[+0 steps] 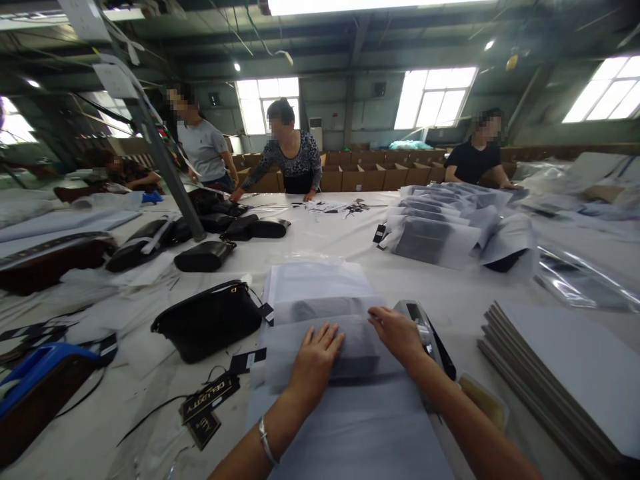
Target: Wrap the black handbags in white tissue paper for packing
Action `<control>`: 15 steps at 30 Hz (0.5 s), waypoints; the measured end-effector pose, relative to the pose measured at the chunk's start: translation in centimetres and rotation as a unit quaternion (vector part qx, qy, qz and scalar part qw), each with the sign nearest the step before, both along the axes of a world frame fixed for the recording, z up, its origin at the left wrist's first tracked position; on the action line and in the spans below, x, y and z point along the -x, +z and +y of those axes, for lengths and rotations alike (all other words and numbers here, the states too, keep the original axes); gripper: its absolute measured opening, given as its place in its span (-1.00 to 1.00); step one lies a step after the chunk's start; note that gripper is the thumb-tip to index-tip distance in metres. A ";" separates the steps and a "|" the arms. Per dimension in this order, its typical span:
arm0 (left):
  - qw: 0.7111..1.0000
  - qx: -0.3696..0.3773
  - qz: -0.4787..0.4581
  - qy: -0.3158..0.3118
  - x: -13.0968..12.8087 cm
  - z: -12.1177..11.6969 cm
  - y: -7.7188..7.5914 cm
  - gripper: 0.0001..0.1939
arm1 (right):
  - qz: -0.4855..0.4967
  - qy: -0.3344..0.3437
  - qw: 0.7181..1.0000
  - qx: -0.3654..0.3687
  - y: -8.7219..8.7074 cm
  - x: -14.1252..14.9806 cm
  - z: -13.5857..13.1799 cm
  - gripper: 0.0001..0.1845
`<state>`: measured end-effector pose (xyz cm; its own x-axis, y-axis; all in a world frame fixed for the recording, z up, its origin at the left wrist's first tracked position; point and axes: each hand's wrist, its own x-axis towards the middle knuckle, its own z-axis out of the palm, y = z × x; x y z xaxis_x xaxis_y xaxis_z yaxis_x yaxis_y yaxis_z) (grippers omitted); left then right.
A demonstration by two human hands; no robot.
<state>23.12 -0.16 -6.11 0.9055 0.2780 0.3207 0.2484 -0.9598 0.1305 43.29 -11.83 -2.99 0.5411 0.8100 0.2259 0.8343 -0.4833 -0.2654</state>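
A dark bag shows faintly through the white tissue paper (353,343) folded over it, in front of me. My left hand (314,363) lies flat on this wrapping with its fingers outstretched. At the wrapping's right upper edge, my right hand (399,331) pinches the tissue paper between thumb and fingers. Underneath lies a pile of white sheets (360,427). A black handbag (210,320) stands just left of the wrapped one. A black hang tag (249,360) rests beside the paper's left edge.
Wrapped bags (435,240) stand in a row at the back right. Grey-white boards (565,360) are stacked on the right, near a tape dispenser (425,327). Loose tags (207,407) and a blue dispenser (45,373) lie left. Several people work across the table.
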 end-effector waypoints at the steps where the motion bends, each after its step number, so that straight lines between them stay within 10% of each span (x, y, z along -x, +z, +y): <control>1: 1.000 0.002 0.007 0.009 -0.1 0.0 -0.1 -0.61 | -0.011 -0.010 1.000 -0.011 0.1 -0.3 -0.7 -0.70; 10: 0.999 0.014 0.031 0.020 0.0 0.4 0.0 -0.54 | 0.020 -0.173 0.973 -0.152 -2.4 -1.5 -13.8 -0.56; 15: 1.000 0.003 0.026 0.008 0.2 0.3 -0.2 -0.53 | 0.175 -0.221 0.943 -0.174 -4.0 -0.4 -15.3 -0.54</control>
